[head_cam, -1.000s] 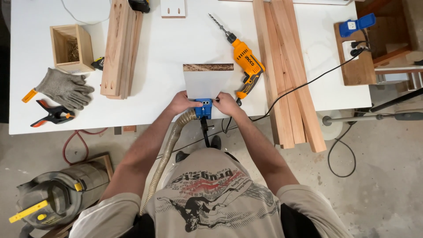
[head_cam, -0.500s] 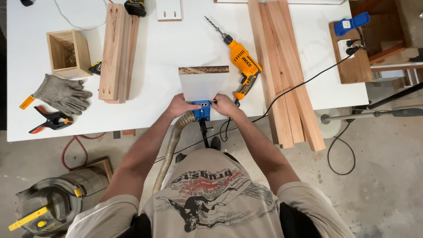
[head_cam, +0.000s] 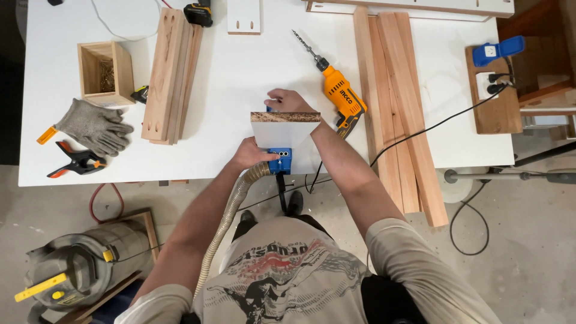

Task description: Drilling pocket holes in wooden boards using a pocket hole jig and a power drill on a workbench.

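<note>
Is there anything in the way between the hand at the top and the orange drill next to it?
Nothing visible. The right hand rests at the top edge of the white panel standing in the blue jig. The orange drill lies just beside it on the white table, with only bare tabletop between them.

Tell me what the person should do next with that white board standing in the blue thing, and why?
Probably steady and clamp it. The white board stands upright in the blue jig at the table edge; the right hand reaches behind its top, and the left hand holds its lower left side. The orange drill lies untouched just right.
</note>
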